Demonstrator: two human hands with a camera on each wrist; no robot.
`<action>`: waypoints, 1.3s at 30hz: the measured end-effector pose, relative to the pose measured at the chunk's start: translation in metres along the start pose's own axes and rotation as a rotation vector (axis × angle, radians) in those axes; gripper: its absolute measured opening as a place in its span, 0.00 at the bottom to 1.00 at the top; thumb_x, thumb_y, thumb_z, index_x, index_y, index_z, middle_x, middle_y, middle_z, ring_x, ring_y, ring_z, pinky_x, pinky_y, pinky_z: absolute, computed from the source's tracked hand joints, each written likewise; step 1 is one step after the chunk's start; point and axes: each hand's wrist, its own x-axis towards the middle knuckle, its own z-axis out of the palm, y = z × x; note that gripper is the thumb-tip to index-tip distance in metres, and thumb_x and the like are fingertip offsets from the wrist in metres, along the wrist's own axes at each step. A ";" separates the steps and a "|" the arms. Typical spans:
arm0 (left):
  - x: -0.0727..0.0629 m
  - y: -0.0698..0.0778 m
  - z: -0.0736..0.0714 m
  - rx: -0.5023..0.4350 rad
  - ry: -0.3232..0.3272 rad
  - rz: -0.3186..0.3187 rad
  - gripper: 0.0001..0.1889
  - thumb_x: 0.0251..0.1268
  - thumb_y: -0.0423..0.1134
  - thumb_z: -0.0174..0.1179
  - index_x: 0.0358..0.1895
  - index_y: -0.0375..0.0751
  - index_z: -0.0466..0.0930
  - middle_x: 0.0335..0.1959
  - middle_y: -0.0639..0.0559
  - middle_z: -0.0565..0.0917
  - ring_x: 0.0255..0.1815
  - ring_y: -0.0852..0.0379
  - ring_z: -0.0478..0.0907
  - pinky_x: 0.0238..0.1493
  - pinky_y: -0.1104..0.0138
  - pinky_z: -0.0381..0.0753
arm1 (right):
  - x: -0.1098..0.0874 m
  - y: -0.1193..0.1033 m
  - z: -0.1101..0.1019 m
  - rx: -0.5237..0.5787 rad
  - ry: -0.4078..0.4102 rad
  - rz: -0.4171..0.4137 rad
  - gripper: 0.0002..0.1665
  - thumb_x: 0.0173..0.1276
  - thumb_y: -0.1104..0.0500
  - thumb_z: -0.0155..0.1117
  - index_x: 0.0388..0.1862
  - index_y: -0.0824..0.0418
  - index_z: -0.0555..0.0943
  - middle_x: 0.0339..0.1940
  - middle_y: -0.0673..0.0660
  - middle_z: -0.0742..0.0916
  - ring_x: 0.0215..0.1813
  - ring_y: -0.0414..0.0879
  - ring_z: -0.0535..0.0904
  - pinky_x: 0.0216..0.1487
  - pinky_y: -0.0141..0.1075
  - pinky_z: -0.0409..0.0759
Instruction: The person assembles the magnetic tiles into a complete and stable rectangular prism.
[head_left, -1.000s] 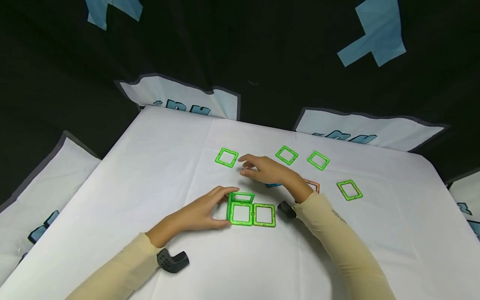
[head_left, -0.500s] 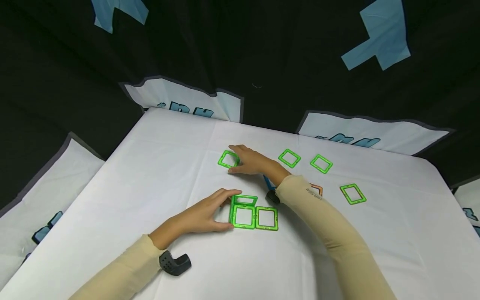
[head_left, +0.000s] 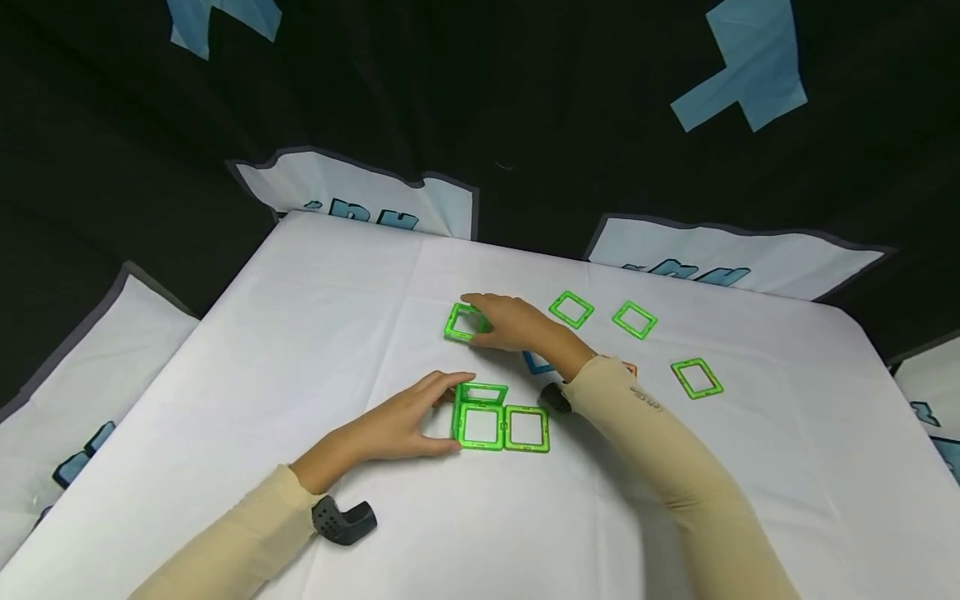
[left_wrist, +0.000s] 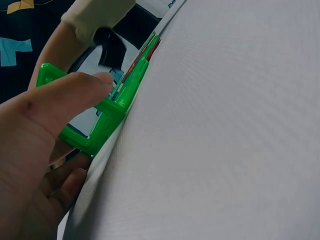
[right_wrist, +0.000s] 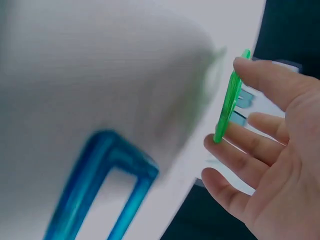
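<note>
My left hand [head_left: 393, 423] grips a small build of green square magnetic tiles [head_left: 482, 447], thumb at the near corner and fingers at the far one. Two of its tiles stand up, at the left and back; two lie flat side by side, the right one with a reddish inner edge [head_left: 527, 450]. Farther back, my right hand [head_left: 517, 323] pinches a loose green square tile [right_wrist: 230, 102] between thumb and fingertips by opposite edges. That tile is raised off the white cloth, its green reflection showing below. A blue tile [right_wrist: 127, 155] lies under the right wrist.
Two green tiles [head_left: 572, 309] [head_left: 635, 320] lie at the back right, and another green tile [head_left: 697, 379] farther right. An orange tile [head_left: 632, 367] is mostly hidden by the right sleeve. Black curtain [head_left: 525, 108] hangs behind the table's far edge.
My right hand has reached left and back to the far green tile, taken hold of it and lifted it slightly. The left hand keeps its grip on the build.
</note>
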 end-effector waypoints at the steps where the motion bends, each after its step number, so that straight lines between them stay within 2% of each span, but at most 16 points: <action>1: 0.000 -0.001 0.000 0.001 0.003 -0.003 0.42 0.50 0.49 0.66 0.68 0.50 0.54 0.55 0.56 0.68 0.54 0.62 0.68 0.57 0.62 0.70 | -0.006 0.001 -0.002 0.019 0.008 -0.011 0.42 0.60 0.48 0.63 0.70 0.53 0.57 0.68 0.54 0.68 0.69 0.49 0.63 0.66 0.44 0.63; 6: -0.002 -0.004 -0.003 0.021 0.007 -0.022 0.43 0.50 0.49 0.67 0.69 0.48 0.53 0.55 0.55 0.69 0.55 0.61 0.69 0.58 0.61 0.69 | -0.038 0.006 -0.009 0.087 0.038 -0.090 0.40 0.61 0.49 0.61 0.69 0.55 0.59 0.65 0.54 0.73 0.66 0.47 0.67 0.64 0.43 0.66; 11: 0.000 -0.006 -0.003 0.021 0.005 -0.007 0.43 0.50 0.48 0.67 0.69 0.46 0.54 0.57 0.54 0.69 0.57 0.60 0.68 0.60 0.60 0.68 | -0.072 0.006 -0.011 0.123 0.075 -0.148 0.38 0.60 0.51 0.61 0.68 0.56 0.61 0.63 0.54 0.74 0.63 0.46 0.70 0.63 0.43 0.68; 16: 0.001 -0.006 -0.002 0.012 -0.009 -0.015 0.43 0.50 0.49 0.66 0.69 0.46 0.54 0.57 0.54 0.69 0.59 0.59 0.68 0.62 0.59 0.66 | -0.104 -0.007 -0.007 0.124 0.108 -0.235 0.36 0.59 0.53 0.62 0.67 0.57 0.64 0.63 0.54 0.75 0.63 0.48 0.70 0.61 0.43 0.70; 19: 0.001 -0.006 -0.001 0.013 -0.013 -0.015 0.42 0.51 0.48 0.66 0.68 0.43 0.54 0.57 0.54 0.69 0.59 0.59 0.68 0.63 0.59 0.65 | -0.116 -0.017 -0.002 0.099 0.117 -0.281 0.35 0.60 0.53 0.62 0.66 0.58 0.65 0.62 0.54 0.75 0.63 0.48 0.71 0.61 0.45 0.69; 23: 0.002 -0.006 0.000 0.018 -0.007 -0.004 0.42 0.50 0.48 0.66 0.68 0.41 0.55 0.57 0.53 0.69 0.60 0.59 0.67 0.64 0.58 0.64 | -0.122 -0.024 0.002 0.079 0.130 -0.309 0.35 0.59 0.53 0.62 0.65 0.58 0.66 0.61 0.54 0.76 0.61 0.47 0.73 0.61 0.47 0.68; 31: 0.001 -0.004 0.000 0.033 -0.008 -0.014 0.42 0.50 0.50 0.66 0.67 0.42 0.57 0.57 0.52 0.69 0.61 0.56 0.66 0.64 0.58 0.64 | -0.124 -0.030 0.007 0.058 0.162 -0.373 0.34 0.58 0.52 0.63 0.64 0.58 0.67 0.59 0.53 0.78 0.59 0.45 0.74 0.57 0.41 0.73; 39: 0.003 -0.004 0.001 0.037 -0.013 -0.009 0.41 0.50 0.51 0.66 0.67 0.42 0.57 0.58 0.52 0.69 0.62 0.55 0.66 0.64 0.58 0.63 | -0.126 -0.032 0.010 0.020 0.177 -0.350 0.33 0.58 0.51 0.63 0.62 0.57 0.69 0.59 0.53 0.78 0.60 0.45 0.73 0.57 0.48 0.71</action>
